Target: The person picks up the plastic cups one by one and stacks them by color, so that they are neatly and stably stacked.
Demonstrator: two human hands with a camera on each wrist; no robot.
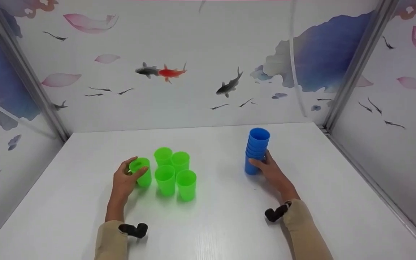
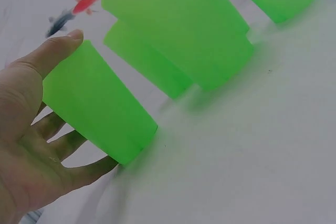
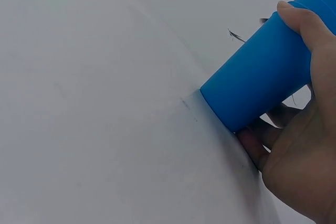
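My left hand grips a green cup at the left of the group, thumb on the near side of its rim and fingers around the far side. In the left wrist view that cup stands upright on the table. Several other green cups stand mouth up just right of it, close together. On the right, my right hand holds a stack of nested blue cups low down, the thumb across its front. The stack's bottom rests on the table in the right wrist view.
A white table lies under everything. Behind it rises a white wall printed with fish and petals, and side panels with metal posts bound the table left and right. Each wrist carries a small black camera mount.
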